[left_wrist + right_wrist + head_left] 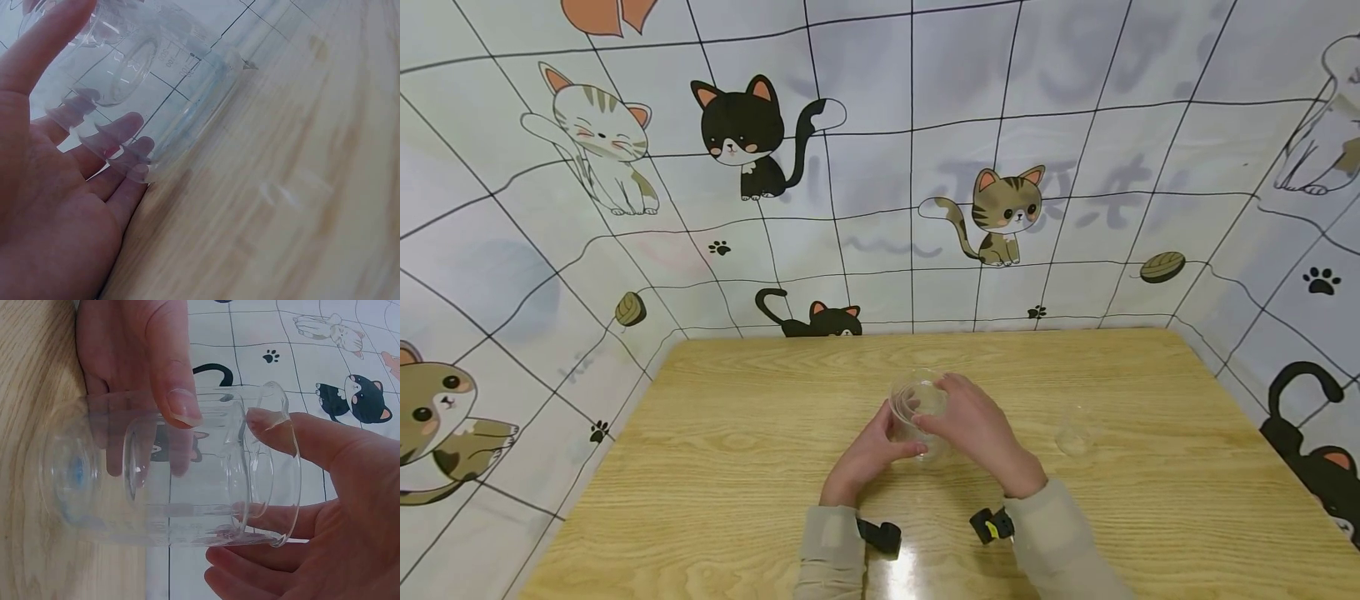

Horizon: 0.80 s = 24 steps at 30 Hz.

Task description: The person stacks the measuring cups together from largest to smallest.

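Note:
On the tabletop, a clear glass beaker (922, 452) stands upright with a smaller clear beaker (187, 494) nested inside it. My left hand (867, 454) curls round the lower side of the outer beaker, thumb in front and fingers behind. Graduation marks show on the glass in the left wrist view. At the top, my right hand (981, 423) pinches the rim of the inner beaker between thumb and fingers. The inner base sits above the outer base in the right wrist view. Overlapping transparent rims make the exact number of nested beakers hard to tell.
A small clear glass vessel (1075, 437) stands on the wooden table (760, 400) to the right of my right hand. Cloth printed with cats and a grid (880, 208) hangs behind the table and along both sides. Each wrist wears a black camera mount.

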Each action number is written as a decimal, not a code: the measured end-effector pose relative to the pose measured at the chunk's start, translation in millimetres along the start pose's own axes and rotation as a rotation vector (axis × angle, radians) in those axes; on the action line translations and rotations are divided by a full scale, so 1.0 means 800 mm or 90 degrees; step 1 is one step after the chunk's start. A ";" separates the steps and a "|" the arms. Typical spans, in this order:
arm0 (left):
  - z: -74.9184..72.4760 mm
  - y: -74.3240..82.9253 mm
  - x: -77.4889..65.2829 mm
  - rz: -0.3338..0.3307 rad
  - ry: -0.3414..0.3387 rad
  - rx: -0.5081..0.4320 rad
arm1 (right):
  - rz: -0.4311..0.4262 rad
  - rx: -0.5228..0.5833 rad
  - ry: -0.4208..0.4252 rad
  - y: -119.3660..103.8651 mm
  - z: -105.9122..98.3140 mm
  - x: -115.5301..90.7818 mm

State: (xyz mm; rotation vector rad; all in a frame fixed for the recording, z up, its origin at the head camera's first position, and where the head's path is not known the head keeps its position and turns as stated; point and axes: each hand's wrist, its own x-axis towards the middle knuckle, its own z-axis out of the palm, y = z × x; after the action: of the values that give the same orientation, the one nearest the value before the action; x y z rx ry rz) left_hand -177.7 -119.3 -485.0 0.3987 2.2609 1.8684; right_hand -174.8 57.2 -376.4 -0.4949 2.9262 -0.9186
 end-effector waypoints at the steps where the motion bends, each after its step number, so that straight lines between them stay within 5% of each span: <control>1: 0.000 0.000 0.000 -0.002 0.000 0.000 | -0.004 -0.014 -0.001 -0.001 -0.001 0.000; 10: 0.001 0.003 -0.002 -0.015 0.002 -0.004 | -0.024 -0.098 -0.008 -0.007 -0.006 0.001; 18: 0.000 0.029 -0.011 -0.017 -0.011 -0.016 | -0.024 -0.100 -0.019 -0.009 -0.007 0.001; 24: 0.000 0.014 -0.006 -0.012 -0.002 -0.005 | -0.015 -0.079 -0.026 -0.009 -0.005 0.003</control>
State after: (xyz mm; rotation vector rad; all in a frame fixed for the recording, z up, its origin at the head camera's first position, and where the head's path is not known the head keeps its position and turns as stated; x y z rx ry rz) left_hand -172.2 -118.9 -474.5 0.3766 2.2470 1.8662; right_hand -175.5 53.0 -369.4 -0.5484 2.9594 -0.7226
